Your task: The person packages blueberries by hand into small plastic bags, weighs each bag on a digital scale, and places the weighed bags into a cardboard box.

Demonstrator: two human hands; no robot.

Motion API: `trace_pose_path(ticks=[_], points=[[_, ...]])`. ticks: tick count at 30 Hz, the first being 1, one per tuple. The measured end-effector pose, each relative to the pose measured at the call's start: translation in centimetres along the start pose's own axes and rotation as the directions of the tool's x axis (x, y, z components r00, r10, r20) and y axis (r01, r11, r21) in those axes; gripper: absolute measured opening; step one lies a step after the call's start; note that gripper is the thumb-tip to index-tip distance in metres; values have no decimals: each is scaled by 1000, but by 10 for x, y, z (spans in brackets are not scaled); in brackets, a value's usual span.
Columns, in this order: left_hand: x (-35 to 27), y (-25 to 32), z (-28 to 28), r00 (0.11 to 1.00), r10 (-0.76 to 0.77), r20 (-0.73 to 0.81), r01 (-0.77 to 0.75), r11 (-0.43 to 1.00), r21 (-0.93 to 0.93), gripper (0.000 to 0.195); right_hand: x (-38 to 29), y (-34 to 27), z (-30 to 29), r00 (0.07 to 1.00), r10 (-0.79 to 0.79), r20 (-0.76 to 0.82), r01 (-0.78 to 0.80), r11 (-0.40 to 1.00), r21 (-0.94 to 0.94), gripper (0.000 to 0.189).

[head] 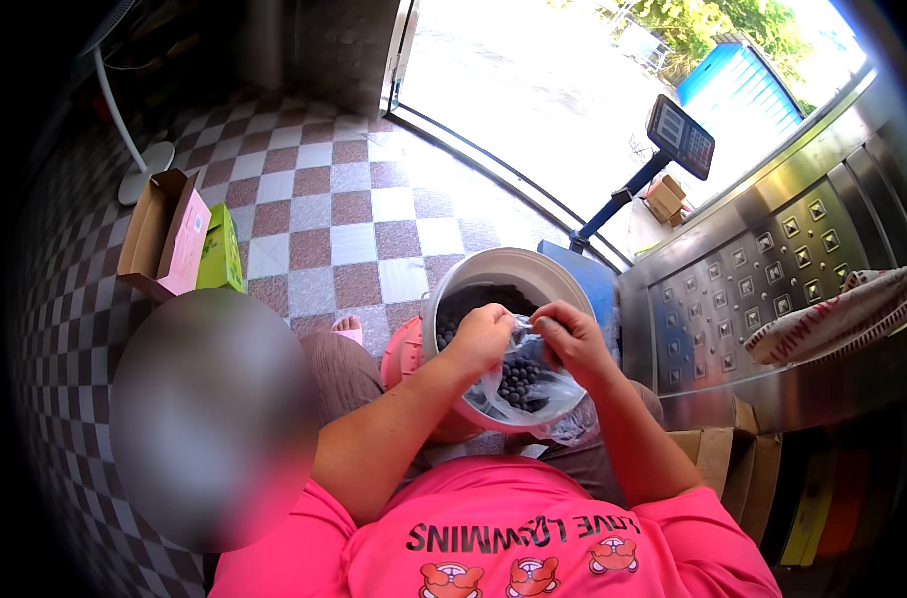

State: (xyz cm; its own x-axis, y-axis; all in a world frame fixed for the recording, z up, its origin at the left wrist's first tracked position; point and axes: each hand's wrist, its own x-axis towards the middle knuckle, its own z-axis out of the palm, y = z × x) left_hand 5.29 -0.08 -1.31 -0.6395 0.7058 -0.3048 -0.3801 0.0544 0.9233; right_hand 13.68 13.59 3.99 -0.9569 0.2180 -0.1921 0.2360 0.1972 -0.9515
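Note:
Over a white plastic bucket (507, 261) my two hands work close together on a clear plastic bag (549, 389). My left hand (483, 340) pinches one side of the bag's gathered top. On the other side, the fingers of my right hand (569, 336) grip a twisted strand of the same plastic. Dark round balls (519, 380) show through the bag, which rests in the near part of the bucket. More dark balls (447, 329) lie loose in the bucket, partly hidden behind my left hand.
A pink plastic stool or basket (403, 351) sits beneath the bucket. Right of it stands a platform scale with a display (681, 136). A patterned metal door (752, 291) lines the right. Cardboard boxes (715, 456) are near my right elbow; open pink (175, 247) and green boxes (220, 250) sit left.

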Motion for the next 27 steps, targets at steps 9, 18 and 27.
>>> trace_pose_path(ticks=[9,18,27], points=[[1,1,-1,1000,-1,13,1,1000,-6,20,-11,19,3,979,-188,77,203,912,-356,15],[0,-5,5,996,62,68,-76,970,232,19,18,-14,-18,998,8,-70,-22,978,-206,18],[-8,-9,13,940,84,330,-267,781,564,18,96,74,-3,973,-214,88,194,550,-813,35]])
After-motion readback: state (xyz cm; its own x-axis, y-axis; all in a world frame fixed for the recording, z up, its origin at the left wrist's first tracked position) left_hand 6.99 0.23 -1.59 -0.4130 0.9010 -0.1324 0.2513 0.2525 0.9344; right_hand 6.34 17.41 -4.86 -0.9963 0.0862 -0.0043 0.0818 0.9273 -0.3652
